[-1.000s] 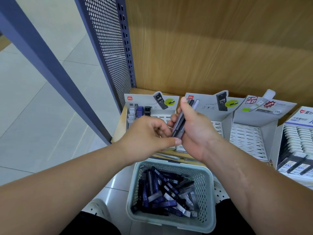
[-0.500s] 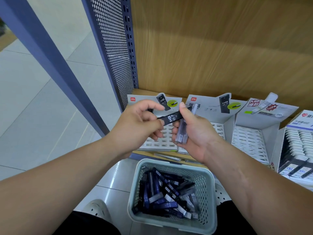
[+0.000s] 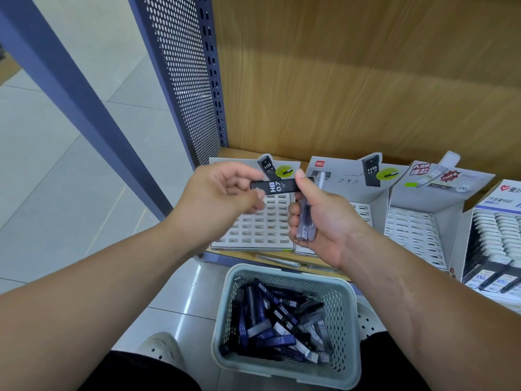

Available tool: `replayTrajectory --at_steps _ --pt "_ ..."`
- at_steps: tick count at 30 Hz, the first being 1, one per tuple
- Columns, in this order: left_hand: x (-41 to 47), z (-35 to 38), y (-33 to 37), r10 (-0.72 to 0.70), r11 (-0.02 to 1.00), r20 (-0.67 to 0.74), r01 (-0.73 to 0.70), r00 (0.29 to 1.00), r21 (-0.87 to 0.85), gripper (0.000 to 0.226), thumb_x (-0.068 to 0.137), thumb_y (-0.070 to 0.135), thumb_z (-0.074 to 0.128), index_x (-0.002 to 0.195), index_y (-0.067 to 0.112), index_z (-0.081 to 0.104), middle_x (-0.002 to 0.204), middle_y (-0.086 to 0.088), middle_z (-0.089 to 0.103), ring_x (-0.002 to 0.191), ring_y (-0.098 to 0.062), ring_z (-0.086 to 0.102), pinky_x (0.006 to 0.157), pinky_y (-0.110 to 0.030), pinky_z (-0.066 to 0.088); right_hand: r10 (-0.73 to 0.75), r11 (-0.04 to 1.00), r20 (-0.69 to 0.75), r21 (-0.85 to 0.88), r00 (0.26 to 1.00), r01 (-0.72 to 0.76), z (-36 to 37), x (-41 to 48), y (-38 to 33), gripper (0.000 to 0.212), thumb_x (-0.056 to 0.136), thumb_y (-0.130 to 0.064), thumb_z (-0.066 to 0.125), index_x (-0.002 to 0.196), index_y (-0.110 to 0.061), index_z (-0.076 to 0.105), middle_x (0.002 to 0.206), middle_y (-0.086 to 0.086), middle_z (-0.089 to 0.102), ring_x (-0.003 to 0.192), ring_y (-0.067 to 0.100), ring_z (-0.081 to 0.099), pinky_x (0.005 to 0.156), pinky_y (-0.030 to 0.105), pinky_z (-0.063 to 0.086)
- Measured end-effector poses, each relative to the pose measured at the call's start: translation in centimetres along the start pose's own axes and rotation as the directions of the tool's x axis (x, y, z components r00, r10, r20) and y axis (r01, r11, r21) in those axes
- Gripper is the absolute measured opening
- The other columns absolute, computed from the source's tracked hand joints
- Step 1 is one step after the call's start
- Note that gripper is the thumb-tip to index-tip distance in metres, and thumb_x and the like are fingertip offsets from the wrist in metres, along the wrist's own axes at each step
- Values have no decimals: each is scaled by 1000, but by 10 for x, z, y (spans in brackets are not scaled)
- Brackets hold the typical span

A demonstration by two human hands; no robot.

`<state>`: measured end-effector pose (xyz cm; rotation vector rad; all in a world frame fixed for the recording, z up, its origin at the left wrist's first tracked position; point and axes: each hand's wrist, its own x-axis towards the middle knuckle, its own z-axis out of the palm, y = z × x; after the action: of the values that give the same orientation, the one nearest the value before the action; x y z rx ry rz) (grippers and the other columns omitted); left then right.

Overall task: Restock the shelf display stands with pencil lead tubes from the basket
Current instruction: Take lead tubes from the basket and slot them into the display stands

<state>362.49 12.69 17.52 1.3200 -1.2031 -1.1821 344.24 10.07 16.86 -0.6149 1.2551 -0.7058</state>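
My left hand (image 3: 222, 193) pinches a black lead tube (image 3: 277, 186) marked HB 0.7, held crosswise above the leftmost display stand (image 3: 253, 230). My right hand (image 3: 318, 218) grips a bundle of several lead tubes (image 3: 306, 221) upright, its thumb touching the right end of the black tube. Below the hands, a pale green perforated basket (image 3: 345, 314) holds several dark blue and black lead tubes (image 3: 270, 325). A second stand (image 3: 361, 213) is partly hidden behind my right hand; its slots that show look empty.
More stands sit to the right: an empty white one (image 3: 414, 232) and one filled with white-capped tubes (image 3: 499, 244). A perforated blue metal side panel (image 3: 183, 80) and a wooden back wall (image 3: 366, 80) bound the shelf. Tiled floor lies to the left. White shoes flank the basket.
My left hand pulled one black tube out of the bundle in my right hand and turned it crosswise. Both hands rose slightly above the stands.
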Motion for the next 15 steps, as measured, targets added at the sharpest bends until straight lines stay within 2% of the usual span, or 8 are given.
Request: replayTrajectory --at_steps 2,5,7,8,9,11,12,15 --pt "8 -10 -2 -44 999 -71 41 997 -35 28 81 -9 73 104 6 65 67 -7 64 75 -31 74 65 -31 58 7 1000 -9 -11 1000 -7 -4 1 0 37 89 -55 70 94 -21 59 64 0 54 51 15 49 49 27 48" --pt "20 -28 -7 -127 992 -139 123 982 -34 24 81 -8 74 100 3 64 71 -13 68 76 -31 75 67 -35 60 18 999 -25 -38 1000 -19 -12 3 0 32 92 -50 69 91 -20 57 62 -1 51 50 14 45 49 27 46" --pt "25 -36 -17 -146 985 -168 160 975 69 20 82 -5 74 96 7 68 78 -15 72 76 -30 75 71 -38 60 24 999 -40 -45 999 -26 -19 5 0 32 93 -49 68 88 -20 56 60 0 51 49 15 44 48 27 45" --pt "26 -38 -24 -119 968 -181 154 976 198 18 82 -2 75 94 12 70 80 -13 73 76 -27 74 73 -38 60 29 999 -46 -42 999 -31 -22 5 0 32 94 -48 68 86 -19 57 60 0 51 48 15 45 47 27 44" --pt "27 -40 -31 -64 922 -178 126 982 367 18 82 2 76 92 17 73 81 -8 73 75 -22 72 75 -34 59 34 999 -52 -36 998 -36 -25 5 -1 32 94 -48 67 86 -19 57 59 0 52 48 15 45 47 26 44" --pt "26 -39 -40 64 765 -85 6 994 644 18 83 7 76 90 24 75 80 5 71 74 -11 68 74 -26 56 41 999 -58 -25 997 -43 -29 6 -2 32 94 -48 67 84 -19 57 58 0 52 46 15 46 45 26 44" --pt "26 -37 -43 114 694 -13 -70 993 717 18 83 7 74 92 23 76 81 8 71 75 -10 67 75 -27 56 43 999 -55 -23 998 -45 -29 6 -3 33 94 -48 67 84 -19 57 57 0 52 46 15 46 45 25 44" --pt "30 -32 -50 206 500 152 -237 967 833 18 83 5 71 97 15 77 89 -3 73 83 -25 67 79 -37 55 44 999 -42 -26 998 -45 -30 5 -4 34 94 -49 66 83 -19 57 57 0 52 46 15 46 44 26 45"
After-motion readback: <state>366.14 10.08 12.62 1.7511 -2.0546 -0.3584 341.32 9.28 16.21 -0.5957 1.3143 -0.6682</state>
